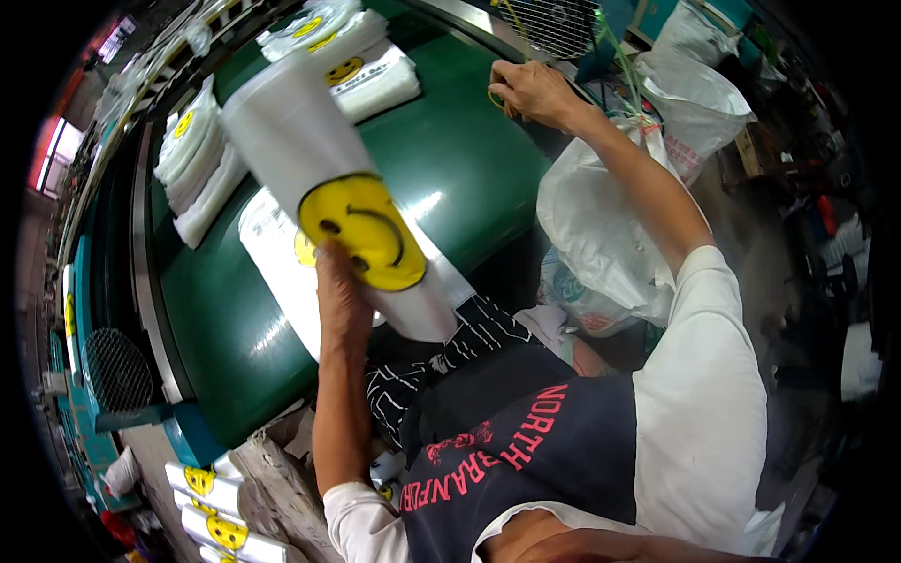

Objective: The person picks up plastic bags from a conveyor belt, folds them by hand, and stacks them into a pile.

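My left hand [343, 296] grips a folded bundle of white plastic bags [291, 122] printed with a large yellow smiley face. The thumb lies across the front, while the other fingers are hidden behind it. The bundle is tilted above the green belt, slightly blurred. Another white smiley-printed bag stack [272, 235] lies beneath it on the belt, partly covered. Out at the belt's far right edge, my right hand [535, 92] has its fingers curled closed around a thin yellow cord [495, 98], of which a small loop shows.
The green conveyor belt [450, 122] carries stacks of smiley bags [375, 80] at the back and a stack [194, 164] at left. A white sack [601, 225] hangs beside its right edge. Fan guards [554, 23] stand at far right and near left. More bundles [225, 530] lie lower left.
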Tool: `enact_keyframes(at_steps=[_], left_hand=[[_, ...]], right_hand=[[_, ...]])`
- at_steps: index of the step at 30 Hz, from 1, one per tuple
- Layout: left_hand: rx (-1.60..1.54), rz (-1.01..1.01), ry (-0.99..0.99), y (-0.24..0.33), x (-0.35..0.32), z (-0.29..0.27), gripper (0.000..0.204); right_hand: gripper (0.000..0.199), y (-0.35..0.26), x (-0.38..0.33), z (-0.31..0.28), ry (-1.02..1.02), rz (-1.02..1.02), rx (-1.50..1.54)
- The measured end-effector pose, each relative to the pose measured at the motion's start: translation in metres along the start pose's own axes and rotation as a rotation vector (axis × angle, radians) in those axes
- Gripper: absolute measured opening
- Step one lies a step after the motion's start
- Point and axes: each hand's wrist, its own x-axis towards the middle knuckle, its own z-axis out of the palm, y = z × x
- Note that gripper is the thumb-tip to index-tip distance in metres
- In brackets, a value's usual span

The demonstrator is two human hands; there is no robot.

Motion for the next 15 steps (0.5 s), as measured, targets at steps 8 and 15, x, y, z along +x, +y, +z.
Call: enact_keyframes(at_steps=[8, 15], left_hand=[[-0.082, -0.011, 0.035, 0.005, -0.019, -0.038, 0.069], [-0.098, -0.056, 0.092, -0.002, -0.012, -0.006, 0.069]], right_hand=[[0.029, 0.098, 0.007, -0.011, 0.274, 0.030, -0.147], [0.025, 0.176, -0.017, -0.003, 0.192, 0.277, -0.107]])
